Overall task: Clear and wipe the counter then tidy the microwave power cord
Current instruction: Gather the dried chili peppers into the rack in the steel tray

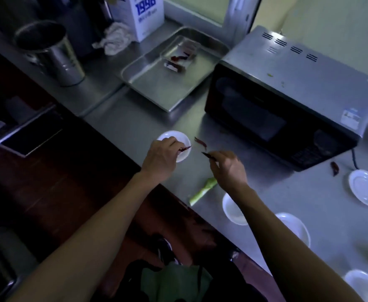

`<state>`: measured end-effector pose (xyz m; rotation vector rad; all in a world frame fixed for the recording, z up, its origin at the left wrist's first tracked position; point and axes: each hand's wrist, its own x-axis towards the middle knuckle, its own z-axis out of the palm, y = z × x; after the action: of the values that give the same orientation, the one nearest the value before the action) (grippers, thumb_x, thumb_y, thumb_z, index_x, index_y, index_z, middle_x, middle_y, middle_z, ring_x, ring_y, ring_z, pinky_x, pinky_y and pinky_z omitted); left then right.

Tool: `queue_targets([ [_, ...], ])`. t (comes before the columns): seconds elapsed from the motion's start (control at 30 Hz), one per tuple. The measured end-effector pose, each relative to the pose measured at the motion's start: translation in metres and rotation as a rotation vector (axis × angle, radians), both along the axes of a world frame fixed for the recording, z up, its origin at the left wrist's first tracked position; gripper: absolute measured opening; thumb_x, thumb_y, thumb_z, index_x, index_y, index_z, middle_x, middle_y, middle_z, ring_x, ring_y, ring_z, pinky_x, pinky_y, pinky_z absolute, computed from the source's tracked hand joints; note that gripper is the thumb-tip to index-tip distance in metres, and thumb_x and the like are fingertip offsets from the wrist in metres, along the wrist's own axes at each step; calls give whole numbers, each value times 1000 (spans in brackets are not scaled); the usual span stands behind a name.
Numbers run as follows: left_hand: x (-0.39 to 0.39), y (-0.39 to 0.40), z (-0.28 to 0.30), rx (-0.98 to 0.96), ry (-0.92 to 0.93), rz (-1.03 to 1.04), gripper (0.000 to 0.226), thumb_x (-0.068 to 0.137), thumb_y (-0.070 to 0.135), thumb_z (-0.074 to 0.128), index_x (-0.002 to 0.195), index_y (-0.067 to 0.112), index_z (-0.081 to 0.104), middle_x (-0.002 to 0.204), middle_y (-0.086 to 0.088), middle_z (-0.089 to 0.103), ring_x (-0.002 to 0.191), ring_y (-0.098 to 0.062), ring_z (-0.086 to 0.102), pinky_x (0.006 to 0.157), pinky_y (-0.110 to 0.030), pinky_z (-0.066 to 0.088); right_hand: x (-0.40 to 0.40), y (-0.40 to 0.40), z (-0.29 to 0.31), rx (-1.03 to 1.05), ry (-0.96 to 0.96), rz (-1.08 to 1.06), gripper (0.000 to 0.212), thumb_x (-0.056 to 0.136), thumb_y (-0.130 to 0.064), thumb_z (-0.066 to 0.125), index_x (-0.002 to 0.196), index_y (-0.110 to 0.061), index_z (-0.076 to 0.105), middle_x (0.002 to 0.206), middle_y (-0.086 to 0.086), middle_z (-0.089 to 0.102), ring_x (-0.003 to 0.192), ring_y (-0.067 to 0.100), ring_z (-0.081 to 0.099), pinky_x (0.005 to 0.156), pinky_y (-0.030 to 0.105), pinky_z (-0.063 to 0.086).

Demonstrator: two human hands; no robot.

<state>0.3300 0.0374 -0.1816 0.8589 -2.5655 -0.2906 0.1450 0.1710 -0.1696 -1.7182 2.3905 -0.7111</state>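
Observation:
My left hand (161,158) pinches a dried red chili (185,148) over a small white dish (179,140) on the steel counter (122,123). My right hand (228,168) pinches another dried chili (208,155) just right of the dish. A third chili (200,142) lies on the counter between the dish and the microwave (287,101). A green vegetable stalk (202,190) lies at the counter's front edge, partly under my right wrist. The microwave's black power cord (356,162) trails out at its right corner, beside another loose chili (334,168).
A steel tray (163,90) holding a clear container with chili bits stands behind the dish. A metal pot (54,55), a crumpled cloth (115,40) and a white box (148,16) sit at the back left. Several white dishes (365,188) lie on the right.

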Motion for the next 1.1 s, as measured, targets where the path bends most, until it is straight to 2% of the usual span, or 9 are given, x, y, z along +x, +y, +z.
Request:
queue_targets([
  [0.13,56,-28,8,32,14,88,23,88,19,52,100,18,70,90,-1,64,80,-29,63,66,-42,47,42,-42,12,-35,6,71,22,83,-9,72,103,-18,75,92,10,70,94,36,65,69,42,55],
  [0.27,87,-45,12,56,-11,154,28,89,23,45,101,18,69,93,1,63,85,-26,63,72,-44,47,66,-76,16,0,26,126,23,84,-11,68,102,-22,75,89,5,70,88,35,63,70,41,53],
  [0.43,104,-85,9,62,-45,173,22,87,14,55,104,15,68,96,-1,63,86,-27,62,73,-47,48,76,-120,12,-31,44,162,29,77,-4,74,100,-23,77,86,3,71,84,31,65,64,34,51],
  [0.6,96,-139,8,48,-78,135,21,85,4,64,104,13,67,98,-3,62,86,-28,61,74,-44,46,63,-172,-6,-37,52,137,29,80,-3,72,100,-24,76,78,1,68,79,30,63,62,34,50],
  [0.73,81,-192,5,44,-130,66,19,86,8,60,104,13,65,98,-3,61,86,-30,60,73,-44,45,47,-220,-13,-79,10,162,29,85,-8,69,108,-26,75,82,2,68,80,29,61,68,36,53],
  [0.9,60,-249,13,35,-176,14,20,86,6,64,104,16,65,94,-1,60,81,-27,59,72,-37,39,28,-280,-17,-125,-18,92,22,85,-7,69,104,-16,74,82,7,67,79,35,62,68,38,52],
  [1.1,33,-296,28,26,-169,-18,28,82,3,70,104,20,69,97,3,66,86,-24,64,73,-38,46,3,-321,-8,-139,-68,30,19,82,-5,71,100,-12,73,82,6,68,82,33,62,69,38,52],
])
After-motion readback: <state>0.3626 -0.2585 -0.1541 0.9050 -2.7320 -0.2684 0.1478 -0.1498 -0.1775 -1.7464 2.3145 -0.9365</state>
